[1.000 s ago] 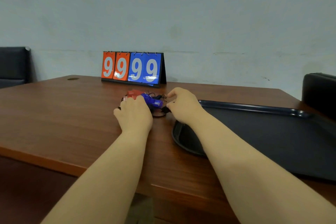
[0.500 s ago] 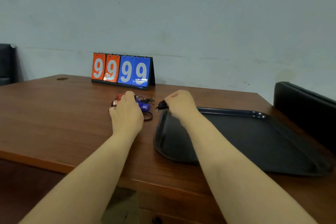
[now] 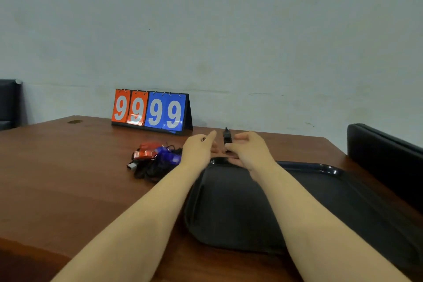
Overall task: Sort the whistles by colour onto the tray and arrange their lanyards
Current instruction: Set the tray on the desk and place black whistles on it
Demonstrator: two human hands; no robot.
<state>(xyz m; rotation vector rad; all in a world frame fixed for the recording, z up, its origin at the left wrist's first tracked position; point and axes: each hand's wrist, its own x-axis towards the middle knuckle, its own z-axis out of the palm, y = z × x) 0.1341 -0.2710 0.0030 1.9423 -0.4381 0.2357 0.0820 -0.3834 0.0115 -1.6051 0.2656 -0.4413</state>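
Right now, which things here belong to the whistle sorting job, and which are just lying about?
For the job: black whistle at the right hand, red whistle, blue whistles, tangled lanyards, tray.
Just lying about: flip scoreboard, black chair at left, black chair at right.

Single wide-angle view from the wearer's head, facing forward and slightly down across the table toward the wall. Both forearms enter from the bottom edge, with the hands close, mid-frame, before the scoreboard.
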